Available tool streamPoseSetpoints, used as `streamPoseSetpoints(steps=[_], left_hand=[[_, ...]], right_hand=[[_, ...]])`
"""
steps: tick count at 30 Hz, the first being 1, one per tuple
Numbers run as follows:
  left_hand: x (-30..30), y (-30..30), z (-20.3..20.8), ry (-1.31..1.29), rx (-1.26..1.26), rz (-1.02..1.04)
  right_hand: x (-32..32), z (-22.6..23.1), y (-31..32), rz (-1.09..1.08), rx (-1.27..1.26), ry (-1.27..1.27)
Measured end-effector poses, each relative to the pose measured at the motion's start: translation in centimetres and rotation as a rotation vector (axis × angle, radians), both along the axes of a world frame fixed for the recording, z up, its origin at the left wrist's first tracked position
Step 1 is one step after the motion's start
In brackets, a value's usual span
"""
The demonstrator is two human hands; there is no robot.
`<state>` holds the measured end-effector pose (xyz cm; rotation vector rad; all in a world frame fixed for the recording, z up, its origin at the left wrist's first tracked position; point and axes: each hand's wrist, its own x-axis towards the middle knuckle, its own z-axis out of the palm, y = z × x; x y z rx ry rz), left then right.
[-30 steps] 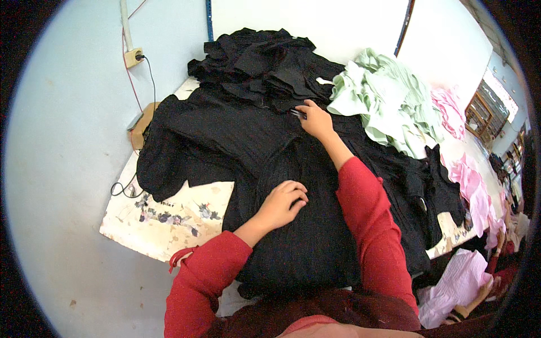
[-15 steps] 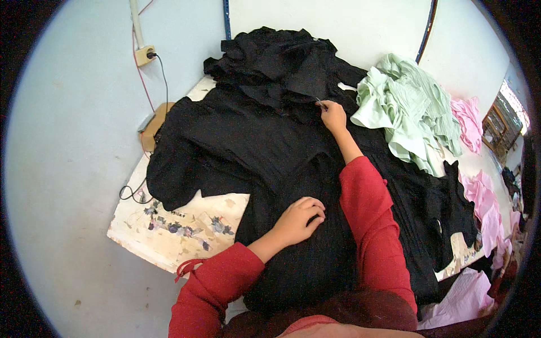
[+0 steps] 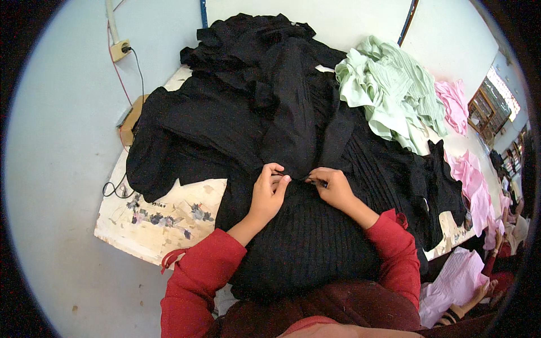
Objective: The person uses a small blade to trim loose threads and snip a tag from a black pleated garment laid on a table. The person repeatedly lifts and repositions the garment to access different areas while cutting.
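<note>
Pleated black garments [image 3: 225,129] cover much of the table. Close in front of me, a dark edge of the black cloth is drawn up, and both hands meet at it. My left hand [image 3: 269,190] is closed, pinching that edge between thumb and fingers. Just to its right, my right hand [image 3: 333,188] also closes on the edge with its fingertips. A small dark tool partly shows within the right hand, mostly hidden by the fingers.
A floral-patterned table [image 3: 152,225] shows at the left. Pale green cloth [image 3: 389,90] lies at the back right, with pink cloth [image 3: 473,180] beyond. A plugged socket [image 3: 120,50] and cord are at the left wall. Another person's hands [image 3: 473,298] hold pink cloth at the lower right.
My right hand has come back toward me from the far cloth, bringing a black part nearer. My left hand has lifted from lying on the cloth to pinch the edge.
</note>
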<state>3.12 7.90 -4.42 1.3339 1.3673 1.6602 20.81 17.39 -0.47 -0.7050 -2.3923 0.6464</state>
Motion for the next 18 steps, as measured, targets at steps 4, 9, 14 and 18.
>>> streamPoseSetpoints(steps=[4, 9, 14, 18], left_hand=[[0.0, -0.3, 0.3, -0.005, -0.022, 0.002], [0.0, -0.4, 0.5, -0.013, -0.031, 0.003], [0.1, -0.6, 1.0, -0.010, -0.056, 0.008], [-0.1, -0.4, 0.3, -0.010, -0.036, 0.004]], right_hand=[[0.2, -1.3, 0.0, -0.004, 0.020, 0.021], [0.2, -1.4, -0.3, -0.023, 0.022, 0.007], [0.3, -1.8, 0.0, -0.007, 0.006, 0.029], [0.2, -2.1, 0.1, 0.003, 0.037, 0.046]])
